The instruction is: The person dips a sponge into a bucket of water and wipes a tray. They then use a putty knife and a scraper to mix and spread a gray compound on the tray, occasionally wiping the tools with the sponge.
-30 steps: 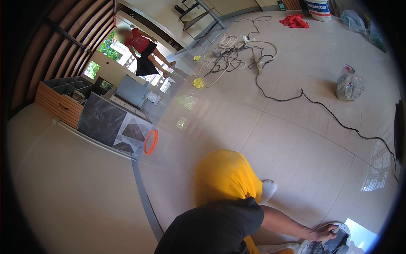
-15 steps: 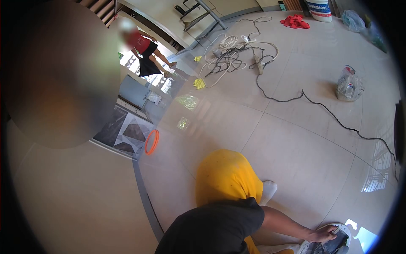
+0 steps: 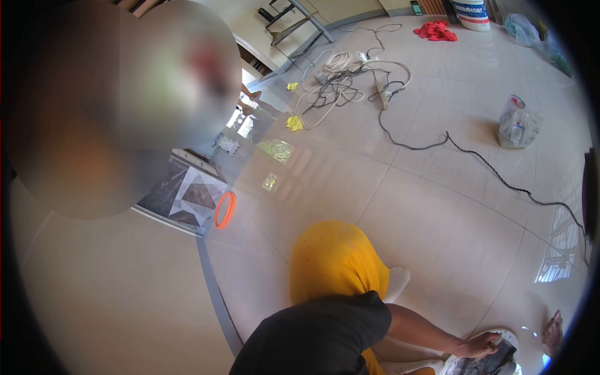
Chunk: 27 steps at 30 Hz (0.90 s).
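My left arm, in a black sleeve, stretches to the lower right past my bent knee in yellow trousers [image 3: 337,262]. My left hand [image 3: 480,345] is closed over a round white tub [image 3: 514,340] with dark grey material inside. A small pale edge shows by the fingertips, but what I grip is too small to name. My right hand is out of sight. One white-socked foot [image 3: 397,282] shows beyond the knee. Right of the tub, at the dark edge of the view, a bare foot [image 3: 552,334], apparently another person's, is partly visible.
A tangle of black and white cords [image 3: 340,84] with a power strip [image 3: 381,95] lies on the tiles; one cord runs right. Also around are a plastic bag [image 3: 517,128], red cloth [image 3: 435,31], white bucket [image 3: 470,15], orange rings [image 3: 225,210] and yellow scraps [image 3: 294,123].
The bare foot has come into view at the lower right, and the bright floor reflections there have shrunk. The person in the background is now mostly blurred out. My left hand has hardly moved.
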Tool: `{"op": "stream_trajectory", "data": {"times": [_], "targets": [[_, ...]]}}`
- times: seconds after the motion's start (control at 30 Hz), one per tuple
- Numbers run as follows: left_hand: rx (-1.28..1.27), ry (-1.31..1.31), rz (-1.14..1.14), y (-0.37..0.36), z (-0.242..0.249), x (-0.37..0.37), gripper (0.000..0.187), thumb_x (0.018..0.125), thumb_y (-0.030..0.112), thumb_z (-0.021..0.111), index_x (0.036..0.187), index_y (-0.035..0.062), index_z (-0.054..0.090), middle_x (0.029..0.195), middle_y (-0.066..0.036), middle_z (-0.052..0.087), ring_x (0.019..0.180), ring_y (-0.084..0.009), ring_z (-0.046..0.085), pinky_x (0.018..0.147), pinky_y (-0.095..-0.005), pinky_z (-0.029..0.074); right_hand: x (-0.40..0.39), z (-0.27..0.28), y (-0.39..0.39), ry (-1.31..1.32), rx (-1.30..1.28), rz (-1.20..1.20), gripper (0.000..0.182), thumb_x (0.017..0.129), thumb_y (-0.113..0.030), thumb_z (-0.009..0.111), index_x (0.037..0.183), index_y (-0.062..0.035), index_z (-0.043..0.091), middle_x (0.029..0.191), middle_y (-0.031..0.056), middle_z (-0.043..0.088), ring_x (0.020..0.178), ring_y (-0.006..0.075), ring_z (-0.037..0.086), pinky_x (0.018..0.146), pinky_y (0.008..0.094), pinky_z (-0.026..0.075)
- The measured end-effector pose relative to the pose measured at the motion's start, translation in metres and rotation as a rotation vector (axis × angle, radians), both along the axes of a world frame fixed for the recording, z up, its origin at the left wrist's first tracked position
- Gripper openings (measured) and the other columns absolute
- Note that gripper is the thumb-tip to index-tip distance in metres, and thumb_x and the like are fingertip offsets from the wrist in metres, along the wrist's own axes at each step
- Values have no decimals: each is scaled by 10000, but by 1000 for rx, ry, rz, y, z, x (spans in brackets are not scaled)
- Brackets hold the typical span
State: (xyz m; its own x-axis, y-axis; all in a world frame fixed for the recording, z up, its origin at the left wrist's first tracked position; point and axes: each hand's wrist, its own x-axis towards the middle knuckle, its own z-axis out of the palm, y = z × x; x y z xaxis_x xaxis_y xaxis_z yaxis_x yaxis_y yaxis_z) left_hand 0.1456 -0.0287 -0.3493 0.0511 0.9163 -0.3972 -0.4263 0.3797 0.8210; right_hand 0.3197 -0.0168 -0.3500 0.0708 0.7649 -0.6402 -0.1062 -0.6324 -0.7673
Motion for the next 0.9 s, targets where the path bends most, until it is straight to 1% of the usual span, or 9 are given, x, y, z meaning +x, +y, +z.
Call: {"op": "stream_trajectory", "data": {"times": [0.17,0.27,0.37,0.4,0.43,0.5,0.57,0.83,0.9], "targets": [[66,33,68,4,-40,22,294,801,123,492,1072,10,489,770,-14,474,721,-108,444,633,-276,377,17,-1,-15,46,-42,-79,344,894,-191,462,1207,-54,507,1149,96,578,1006,180,571,778,257,472],[160,384,-137,-1,-19,-1,202,821,305,558,846,107,524,801,-65,536,802,-253,506,748,-413,408,41,13,-57,86,-107,-262,343,896,-194,461,1206,-54,507,1150,94,578,1008,177,571,778,254,472],[-15,-584,90,-13,-70,12,163,885,292,553,872,131,576,775,40,539,548,-38,461,406,-186,355,14,48,-81,17,-124,-386,182,840,-118,564,999,-54,502,959,87,572,862,193,587,670,322,509],[-21,-396,3,-15,-79,7,197,877,282,582,932,95,557,777,33,538,483,-34,430,391,-209,347,13,47,-83,36,-120,-389,202,832,-93,570,1002,-27,484,953,105,561,839,219,592,666,337,526],[-233,-142,-152,-3,-41,-11,215,865,255,608,965,77,540,824,12,560,597,-49,506,489,-218,425,4,55,-82,55,-115,-392,224,823,-68,576,1006,1,466,948,122,550,815,246,597,661,353,544],[-91,-161,-12,-4,-19,-14,264,875,189,603,1082,44,527,990,-34,580,914,-115,550,812,-272,458,-7,67,-79,144,-153,-435,189,802,-16,601,929,-9,461,860,85,547,724,184,600,658,336,557],[-24,-228,64,-1,-6,-9,189,895,145,571,1043,39,520,918,0,573,796,-65,515,716,-230,440,-4,63,-82,264,-140,-412,141,821,-23,589,918,0,488,844,77,562,714,173,611,664,330,560],[137,-1,-97,-5,1,-3,265,903,147,552,1136,22,532,945,-32,607,831,-81,539,763,-245,440,3,50,-83,346,-169,-376,80,818,-3,592,845,45,534,799,95,588,714,161,616,607,312,580],[269,486,-504,-7,10,-10,242,894,167,561,1113,64,575,826,-72,638,721,-113,581,680,-259,467,8,50,-73,311,-110,-367,76,818,17,579,864,65,543,801,105,600,722,174,621,598,317,578]]}}
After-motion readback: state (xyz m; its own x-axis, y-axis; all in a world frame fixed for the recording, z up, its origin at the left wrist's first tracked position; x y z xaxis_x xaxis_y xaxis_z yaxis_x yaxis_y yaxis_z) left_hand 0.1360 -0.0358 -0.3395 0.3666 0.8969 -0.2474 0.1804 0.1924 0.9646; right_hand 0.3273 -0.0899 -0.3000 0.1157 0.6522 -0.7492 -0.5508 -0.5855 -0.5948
